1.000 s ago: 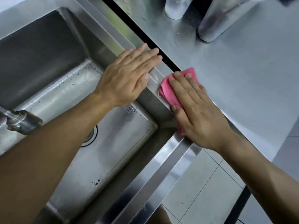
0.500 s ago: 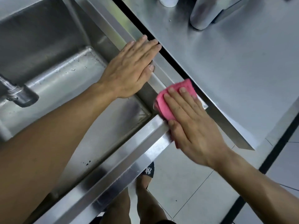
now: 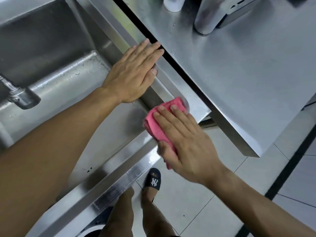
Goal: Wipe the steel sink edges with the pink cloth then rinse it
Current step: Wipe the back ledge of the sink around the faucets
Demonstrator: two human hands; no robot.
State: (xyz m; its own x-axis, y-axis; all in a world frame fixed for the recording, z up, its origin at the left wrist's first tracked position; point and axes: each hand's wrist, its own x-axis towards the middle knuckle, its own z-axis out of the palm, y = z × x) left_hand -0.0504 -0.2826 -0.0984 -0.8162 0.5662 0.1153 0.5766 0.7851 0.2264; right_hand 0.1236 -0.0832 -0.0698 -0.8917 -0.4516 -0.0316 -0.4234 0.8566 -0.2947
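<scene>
A folded pink cloth (image 3: 158,127) lies on the near right corner of the steel sink's rim (image 3: 119,177). My right hand (image 3: 186,142) presses flat on top of the cloth, fingers spread over it and thumb along its near side. My left hand (image 3: 135,74) rests palm down, fingers together, on the sink's right edge a little farther back, holding nothing. The sink basin (image 3: 68,79) is wet, with drops on its floor.
A steel tap spout (image 3: 24,98) hangs over the basin at the left. A steel counter (image 3: 248,82) stands to the right across a dark gap, with steel cups (image 3: 208,16) at its back. Below are tiled floor and my legs, one foot in a black slipper (image 3: 153,179).
My right hand has slid the pink cloth along the sink's right edge toward me, down to the near corner. The left hand stays on the edge.
</scene>
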